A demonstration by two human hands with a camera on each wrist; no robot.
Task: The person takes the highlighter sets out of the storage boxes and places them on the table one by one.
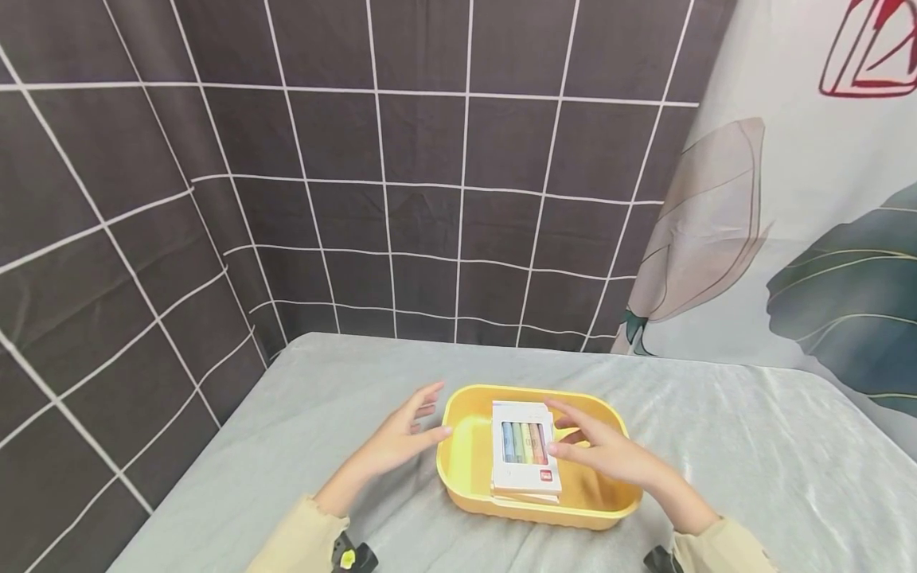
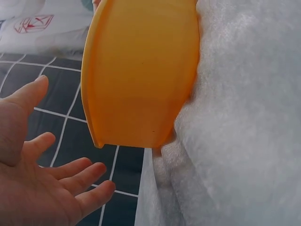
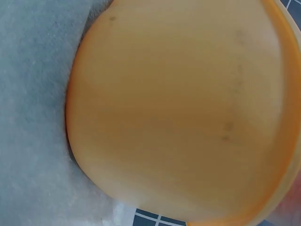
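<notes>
A white box (image 1: 526, 479) with a window showing several pastel-coloured sticks lies in the yellow basin (image 1: 469, 503), on top of another flat white box whose edge peeks out below. My right hand (image 1: 598, 447) reaches over the basin, its loosely bent fingers and thumb right at the box's right edge. Beyond the basin's left rim, my left hand (image 1: 397, 438) hovers with fingers spread and nothing in them. In the left wrist view the left hand (image 2: 51, 193) shows its palm beside the basin's outer wall (image 2: 143, 75). The basin wall (image 3: 174, 108) hides most of the right hand in the right wrist view.
A pale grey plush cloth (image 1: 723, 454) covers the table under the basin. Behind it and to the left hangs a dark curtain (image 1: 423, 143) with a white grid. A white curtain with printed leaves (image 1: 852, 294) hangs at the right.
</notes>
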